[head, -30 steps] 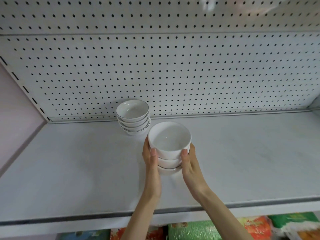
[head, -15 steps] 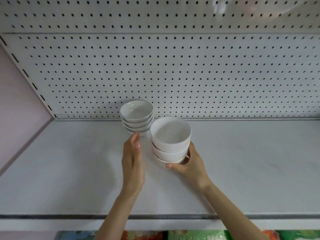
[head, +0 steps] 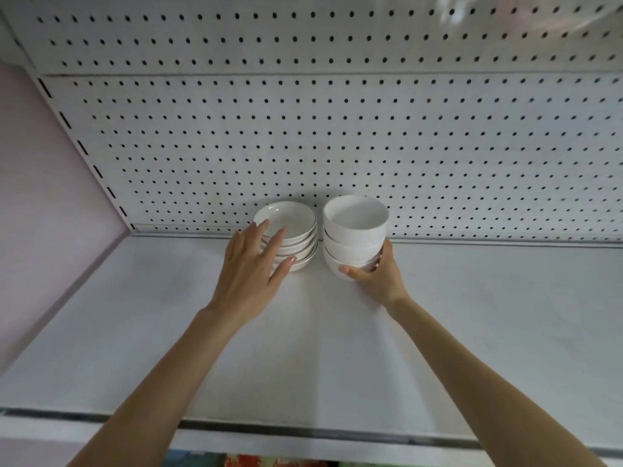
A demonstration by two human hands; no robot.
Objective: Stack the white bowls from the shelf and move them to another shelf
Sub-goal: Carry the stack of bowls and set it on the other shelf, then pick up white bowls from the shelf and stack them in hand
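Two stacks of white bowls stand side by side at the back of the white shelf (head: 337, 348), close to the pegboard. The right stack of three plain white bowls (head: 354, 227) is gripped at its lowest bowl by my right hand (head: 376, 276). The left stack of dark-rimmed white bowls (head: 293, 227) has my left hand (head: 256, 267) over its front, fingers spread and touching the bowls' sides without closing on them.
A white pegboard back wall (head: 404, 146) rises right behind the bowls. A pink side wall (head: 50, 197) closes the shelf on the left. The shelf's front lip (head: 303, 433) runs across the bottom, with colourful packages (head: 269, 461) just visible below it.
My right hand has carried the plain stack back toward the pegboard, next to the rimmed stack. My left hand let go of it and moved left onto the rimmed stack.
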